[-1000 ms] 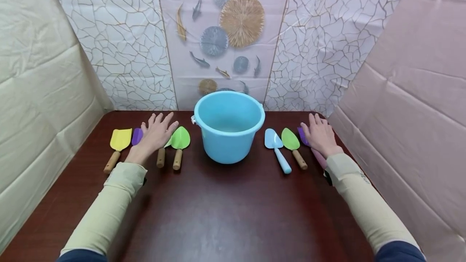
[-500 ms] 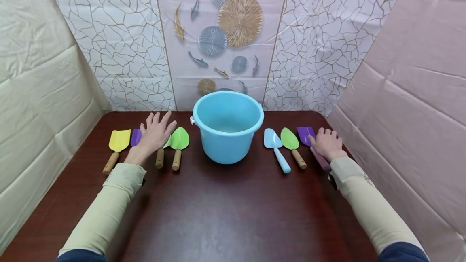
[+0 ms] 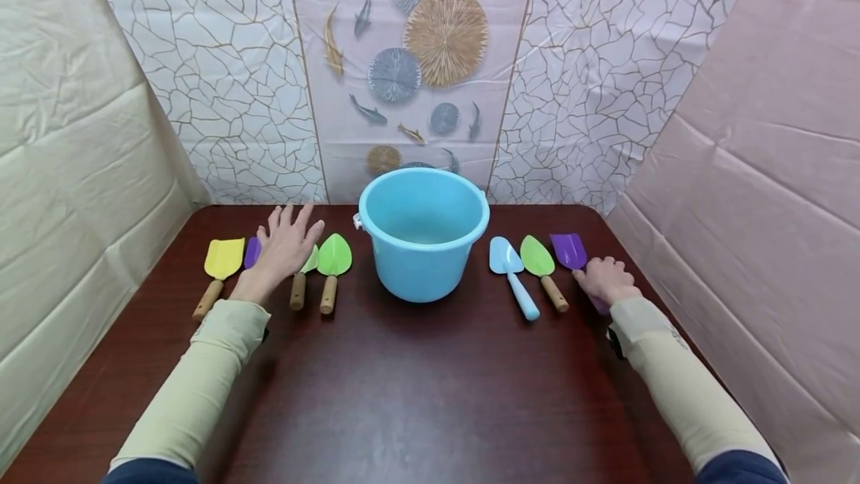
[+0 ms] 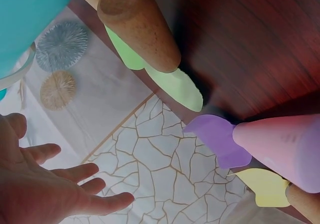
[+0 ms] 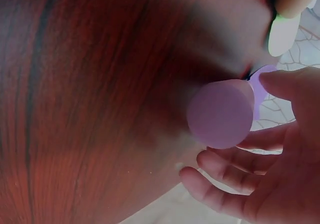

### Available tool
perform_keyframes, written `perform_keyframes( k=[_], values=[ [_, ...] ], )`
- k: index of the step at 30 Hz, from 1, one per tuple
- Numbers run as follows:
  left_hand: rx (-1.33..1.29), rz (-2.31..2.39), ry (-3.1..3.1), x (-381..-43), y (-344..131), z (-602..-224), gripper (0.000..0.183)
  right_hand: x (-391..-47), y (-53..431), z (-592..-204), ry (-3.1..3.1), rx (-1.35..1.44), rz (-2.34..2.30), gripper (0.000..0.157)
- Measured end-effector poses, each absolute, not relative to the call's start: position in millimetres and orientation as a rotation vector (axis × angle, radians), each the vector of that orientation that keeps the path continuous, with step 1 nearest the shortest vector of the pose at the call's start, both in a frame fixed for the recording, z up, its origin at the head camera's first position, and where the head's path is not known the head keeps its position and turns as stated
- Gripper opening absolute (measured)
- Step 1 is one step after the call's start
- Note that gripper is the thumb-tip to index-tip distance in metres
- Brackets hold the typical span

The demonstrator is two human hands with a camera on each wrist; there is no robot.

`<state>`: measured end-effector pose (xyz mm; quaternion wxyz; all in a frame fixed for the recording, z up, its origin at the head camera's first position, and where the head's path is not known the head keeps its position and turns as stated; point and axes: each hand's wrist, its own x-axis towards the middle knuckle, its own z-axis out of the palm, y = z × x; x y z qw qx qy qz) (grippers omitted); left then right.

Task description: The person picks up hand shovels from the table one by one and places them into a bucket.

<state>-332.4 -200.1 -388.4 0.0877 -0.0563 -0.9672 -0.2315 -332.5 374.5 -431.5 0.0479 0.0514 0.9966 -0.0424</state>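
My right hand [image 3: 608,281] is at the handle [image 5: 220,114] of a purple garden trowel [image 3: 569,251] on the right, its thumb and bent fingers on either side of it. The trowel lies blade away from me. My left hand [image 3: 282,243] is held with fingers spread above the left row, holding nothing. It partly hides a second purple trowel [image 4: 217,139] with a pink handle [image 4: 280,144]. Beside it lie a yellow trowel [image 3: 225,258], a pale green trowel [image 4: 177,89] and a bright green trowel [image 3: 334,255], the last three with wooden handles.
Between the rows stands a light blue bucket [image 3: 430,267] with an open top. A light blue trowel [image 3: 504,256] and a green trowel [image 3: 536,255] lie left of my right hand. Fabric walls border the dark wooden table [image 3: 416,394] at the back and sides.
My right hand has come down and back from above the purple trowel's blade onto its handle, fingers now bent, and the blade shows. The left hand has barely moved.
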Motion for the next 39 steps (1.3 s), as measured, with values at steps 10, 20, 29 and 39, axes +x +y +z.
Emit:
perform_keyframes(
  k=[10, 20, 29, 39],
  values=[
    [-0.164, -0.692, -2.878, -333, -203, -392, 0.063, -336, 376, -433, 2.984, 0.15, -0.166, 0.054],
    [-0.164, -0.707, -2.853, -332, -205, -396, 0.062, -339, 373, -439, 2.965, 0.155, -0.187, 0.049],
    [-0.174, -0.709, -2.833, -333, -205, -394, 0.061, -337, 371, -446, 3.026, 0.194, -0.225, 0.046],
    [-0.169, -0.724, -2.816, -333, -205, -395, 0.06, -336, 375, -443, 3.064, 0.134, -0.223, 0.045]
  ],
)
